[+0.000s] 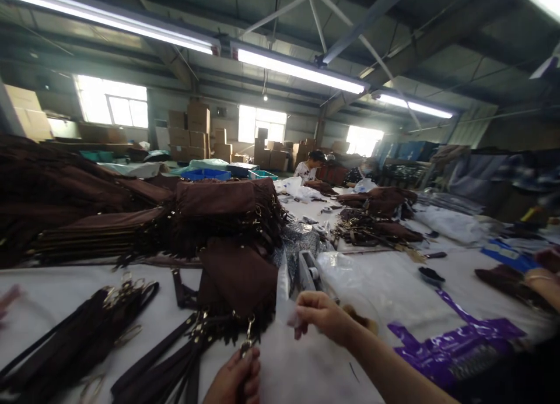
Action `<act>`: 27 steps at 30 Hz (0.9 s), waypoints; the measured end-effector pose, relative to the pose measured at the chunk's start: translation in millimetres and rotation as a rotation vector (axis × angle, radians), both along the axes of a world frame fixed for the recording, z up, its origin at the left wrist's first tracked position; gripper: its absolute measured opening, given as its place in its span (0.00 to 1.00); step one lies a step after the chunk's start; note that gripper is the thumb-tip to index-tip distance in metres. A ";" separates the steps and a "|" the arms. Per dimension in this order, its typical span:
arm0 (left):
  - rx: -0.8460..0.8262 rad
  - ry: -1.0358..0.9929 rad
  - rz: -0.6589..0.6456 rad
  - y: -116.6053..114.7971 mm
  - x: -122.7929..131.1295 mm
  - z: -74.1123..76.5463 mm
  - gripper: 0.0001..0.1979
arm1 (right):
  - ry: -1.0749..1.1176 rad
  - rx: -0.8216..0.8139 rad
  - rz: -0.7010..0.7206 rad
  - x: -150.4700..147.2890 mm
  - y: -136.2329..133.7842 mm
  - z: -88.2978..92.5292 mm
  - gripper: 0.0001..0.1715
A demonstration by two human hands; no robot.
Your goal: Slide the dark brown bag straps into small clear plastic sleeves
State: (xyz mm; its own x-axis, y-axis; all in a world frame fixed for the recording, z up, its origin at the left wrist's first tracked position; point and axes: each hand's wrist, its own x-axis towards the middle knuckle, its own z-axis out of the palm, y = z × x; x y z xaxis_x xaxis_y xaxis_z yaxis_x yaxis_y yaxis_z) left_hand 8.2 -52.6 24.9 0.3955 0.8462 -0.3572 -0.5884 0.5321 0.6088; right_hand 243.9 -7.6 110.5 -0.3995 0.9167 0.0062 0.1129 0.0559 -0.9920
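Note:
My left hand point(236, 375) is closed around a metal swivel clasp point(248, 334) at the bottom middle. The clasp hangs at the lower edge of a dark brown bag point(236, 276), whose flap faces up. My right hand point(321, 316) pinches the edge of a thin, whitish translucent sheet point(282, 316), just right of the bag. Dark brown straps point(157, 357) with gold-coloured fittings lie left of my left hand. What is inside my left fist, beyond the clasp, is hidden.
Stacked brown bags point(214, 200) rise behind. A bundle of straps point(65, 340) lies left. Clear plastic point(350, 270) and a purple plastic bag point(455, 345) lie right. Another person's forearm point(545, 284) enters at right; a blurred hand point(9, 302) shows at left. A person point(308, 168) is farther back.

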 end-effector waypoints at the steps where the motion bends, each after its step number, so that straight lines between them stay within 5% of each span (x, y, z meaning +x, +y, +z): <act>1: -0.001 -0.007 0.029 -3.8 -0.9 7.3 0.18 | 0.086 -0.130 0.083 -1.9 -14.1 -1.7 0.15; 4: 0.039 -0.005 0.057 -11.3 -1.3 23.6 0.18 | 0.137 -0.411 0.289 -12.9 -40.4 -2.4 0.14; 6: 0.079 0.002 0.032 -13.9 0.7 27.8 0.19 | 0.077 -0.450 0.315 -24.1 -43.3 0.0 0.13; 13: 0.131 0.132 -0.020 -19.3 9.4 24.9 0.19 | -0.086 -0.158 -0.155 -65.6 -14.8 -8.5 0.14; 17: 0.092 0.189 0.055 -20.9 12.3 26.4 0.15 | -0.017 -0.099 -0.180 -72.5 -15.3 -25.3 0.23; 23: 0.104 0.275 0.032 -17.0 17.3 20.7 0.17 | 0.032 -0.138 -0.304 -77.3 -21.1 -33.5 0.20; 27: 0.119 0.378 -0.159 -23.3 7.6 14.4 0.21 | 0.004 -0.100 -0.361 -67.9 -22.2 -32.5 0.19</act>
State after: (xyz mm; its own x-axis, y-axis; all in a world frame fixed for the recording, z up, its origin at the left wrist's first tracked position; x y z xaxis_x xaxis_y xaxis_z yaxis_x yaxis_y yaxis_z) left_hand 15.8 -75.9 39.3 0.3842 0.8292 -0.4060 -0.2287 0.5115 0.8283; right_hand 176.0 -29.8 78.0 -0.0507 0.9946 -0.0900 0.1035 -0.0844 -0.9910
